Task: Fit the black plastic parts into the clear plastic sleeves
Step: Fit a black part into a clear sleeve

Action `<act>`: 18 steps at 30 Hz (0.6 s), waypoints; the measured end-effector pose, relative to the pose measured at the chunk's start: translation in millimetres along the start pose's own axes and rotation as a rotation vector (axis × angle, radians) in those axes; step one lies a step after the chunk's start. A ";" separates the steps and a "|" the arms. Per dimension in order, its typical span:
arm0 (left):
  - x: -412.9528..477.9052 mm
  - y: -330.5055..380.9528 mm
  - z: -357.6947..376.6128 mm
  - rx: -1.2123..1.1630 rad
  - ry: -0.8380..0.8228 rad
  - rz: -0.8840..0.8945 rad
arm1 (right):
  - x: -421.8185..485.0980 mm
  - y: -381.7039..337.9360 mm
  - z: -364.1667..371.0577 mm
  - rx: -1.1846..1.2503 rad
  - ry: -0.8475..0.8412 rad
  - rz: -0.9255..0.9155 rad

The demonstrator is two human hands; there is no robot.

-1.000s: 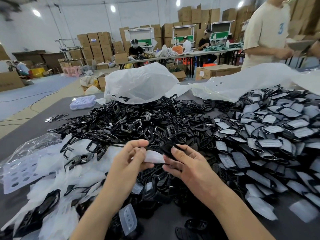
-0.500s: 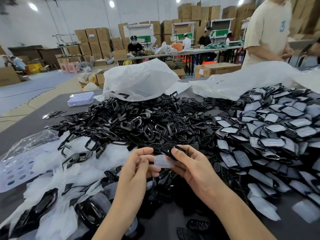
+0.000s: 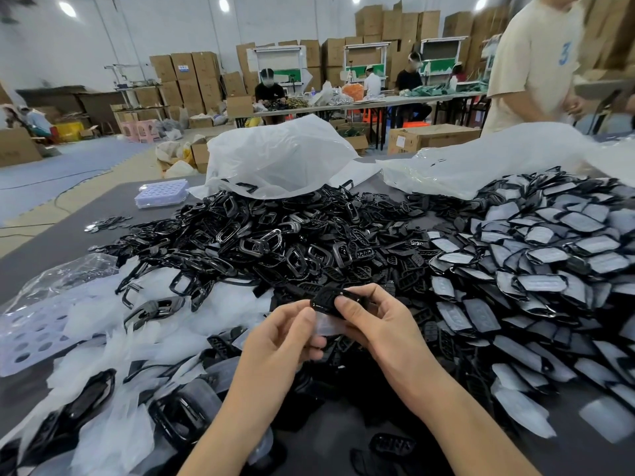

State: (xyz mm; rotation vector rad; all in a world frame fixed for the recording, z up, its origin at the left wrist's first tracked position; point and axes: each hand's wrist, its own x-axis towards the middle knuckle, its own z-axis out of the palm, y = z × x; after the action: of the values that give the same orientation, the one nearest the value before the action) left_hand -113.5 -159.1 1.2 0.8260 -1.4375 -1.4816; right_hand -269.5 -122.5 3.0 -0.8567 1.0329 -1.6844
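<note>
Both hands meet at the middle of the table. My right hand (image 3: 381,324) pinches a small black plastic part (image 3: 324,301) between thumb and fingers. My left hand (image 3: 281,341) holds a clear plastic sleeve (image 3: 328,326) just below that part, its mouth against the part's lower end. A large heap of loose black parts (image 3: 275,242) lies behind my hands. Empty clear sleeves (image 3: 113,338) are strewn at the left. Sleeved parts (image 3: 536,269) are piled at the right.
Two big white plastic bags (image 3: 275,156) lie at the table's far edge, and a clear tray (image 3: 161,195) with holes sits at the far left. A person in a beige shirt (image 3: 536,63) stands at the far right. Cardboard boxes and seated workers fill the background.
My hands have drawn closer together and slightly lower. The black part now sits at the sleeve's mouth, where earlier the sleeve was held apart to its left.
</note>
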 end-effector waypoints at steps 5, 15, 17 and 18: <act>2.0 -4.7 -1.4 0.109 0.072 -0.030 | -1.1 -2.0 -0.1 0.001 0.012 -0.012; -4.8 -0.5 4.7 0.282 0.050 0.142 | 0.8 0.8 -7.1 -0.135 0.071 0.022; -4.4 -2.6 6.1 0.367 0.132 0.205 | -1.1 3.3 -4.1 -0.275 0.011 0.025; -4.2 -3.2 6.1 0.377 0.168 0.222 | -1.6 4.1 -3.0 -0.290 -0.013 0.027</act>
State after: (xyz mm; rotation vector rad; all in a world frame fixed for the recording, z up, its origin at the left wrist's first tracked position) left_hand -117.9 -153.0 -1.7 0.9569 -1.6450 -0.9662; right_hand -270.2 -121.0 -2.1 -1.0319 1.2946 -1.5254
